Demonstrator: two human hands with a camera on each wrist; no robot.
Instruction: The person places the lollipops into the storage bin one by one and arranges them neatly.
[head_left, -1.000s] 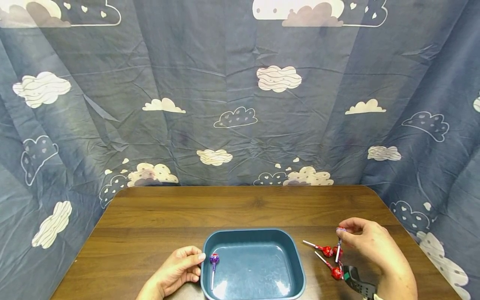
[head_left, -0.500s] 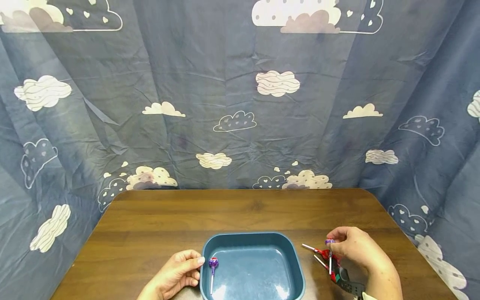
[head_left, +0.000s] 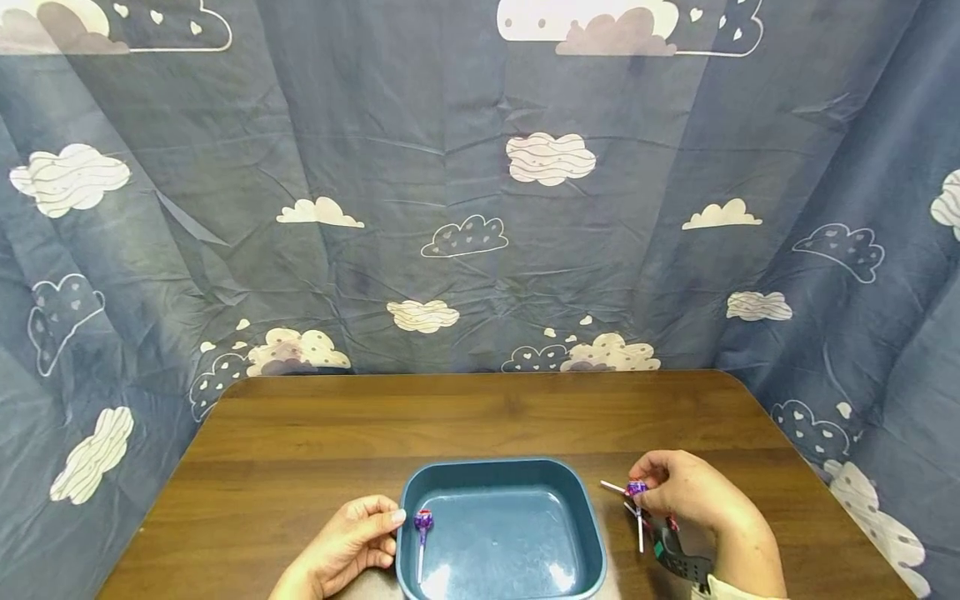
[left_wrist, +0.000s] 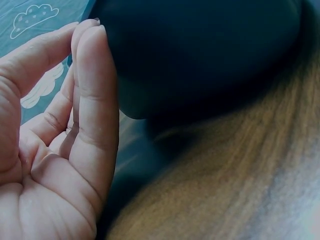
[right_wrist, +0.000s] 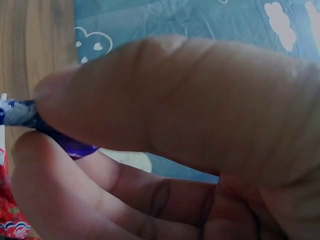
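Observation:
My left hand [head_left: 352,537] pinches the left rim of a blue plastic tray [head_left: 506,533] between thumb and fingers. The left wrist view shows the fingertips at the edge of the tray [left_wrist: 200,55]. Inside, along the left wall, lies a purple-wrapped lollipop [head_left: 423,521] with its stick toward me. To the right of the tray, my right hand [head_left: 697,496] pinches another purple lollipop [head_left: 637,488] by its wrapped head, stick pointing down. Red-wrapped lollipops lie below that hand, mostly hidden by it; one white stick [head_left: 613,486] and a red wrapper [right_wrist: 12,210] show.
The brown wooden table [head_left: 360,425] has rounded far corners. A blue curtain [head_left: 465,167] with cloud prints hangs behind it and at both sides. A dark strap [head_left: 686,562] sits at the right wrist.
My right hand has moved left toward the tray with the purple lollipop, now covering more of the red lollipops. The left hand stays at the tray's rim.

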